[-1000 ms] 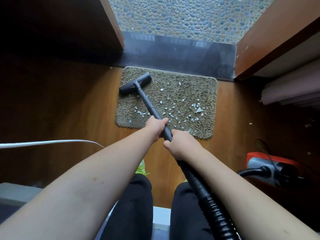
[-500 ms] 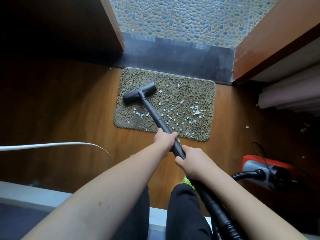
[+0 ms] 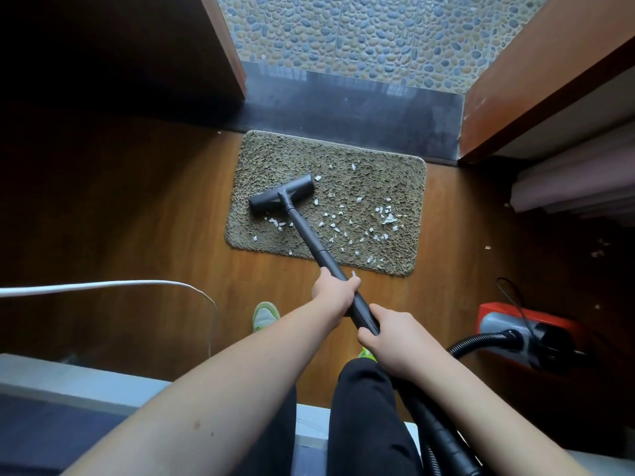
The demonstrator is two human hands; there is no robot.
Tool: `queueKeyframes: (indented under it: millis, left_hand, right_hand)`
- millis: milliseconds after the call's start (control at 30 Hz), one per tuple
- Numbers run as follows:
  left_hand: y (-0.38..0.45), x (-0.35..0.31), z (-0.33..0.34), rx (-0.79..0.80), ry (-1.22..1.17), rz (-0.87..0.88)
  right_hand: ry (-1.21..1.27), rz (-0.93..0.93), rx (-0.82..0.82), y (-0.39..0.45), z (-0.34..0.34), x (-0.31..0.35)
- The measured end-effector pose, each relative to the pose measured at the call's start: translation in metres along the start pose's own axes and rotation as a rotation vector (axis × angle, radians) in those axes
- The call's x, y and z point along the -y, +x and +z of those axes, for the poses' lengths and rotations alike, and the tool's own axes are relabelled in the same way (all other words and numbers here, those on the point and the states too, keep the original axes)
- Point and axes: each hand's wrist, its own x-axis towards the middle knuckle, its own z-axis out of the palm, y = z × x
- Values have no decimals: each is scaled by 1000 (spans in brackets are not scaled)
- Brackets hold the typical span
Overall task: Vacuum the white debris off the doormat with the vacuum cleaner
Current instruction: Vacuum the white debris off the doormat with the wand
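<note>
A shaggy grey-brown doormat (image 3: 378, 173) lies on the wooden floor before a dark threshold. Several white debris flakes (image 3: 388, 219) are scattered over its middle, right and near parts. The black vacuum nozzle (image 3: 281, 194) rests on the mat's left half, and its black wand (image 3: 311, 240) slants back toward me. My left hand (image 3: 335, 290) grips the wand just past the mat's near edge. My right hand (image 3: 388, 334) holds the wand lower down, where the ribbed hose (image 3: 436, 438) begins.
The red and grey vacuum body (image 3: 522, 333) sits on the floor at the right, its hose curving to me. A white cable (image 3: 103, 286) arcs in from the left. My green shoe (image 3: 264, 316) stands behind the mat. Wooden door frames flank the pebble-tiled floor beyond.
The nozzle has slid from the mat's far left corner back toward me to the middle of its left half. Both hands have drawn back with the wand.
</note>
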Motion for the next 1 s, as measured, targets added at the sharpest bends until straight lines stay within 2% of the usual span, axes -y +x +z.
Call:
queueKeyframes:
  millis: [600, 1000]
  left_hand:
    - [29, -48, -40, -90, 62, 3]
    - [20, -49, -27, -106, 87, -35]
  right_hand:
    - [17, -69, -5, 39, -17, 56]
    - [17, -30, 21, 38, -20, 38]
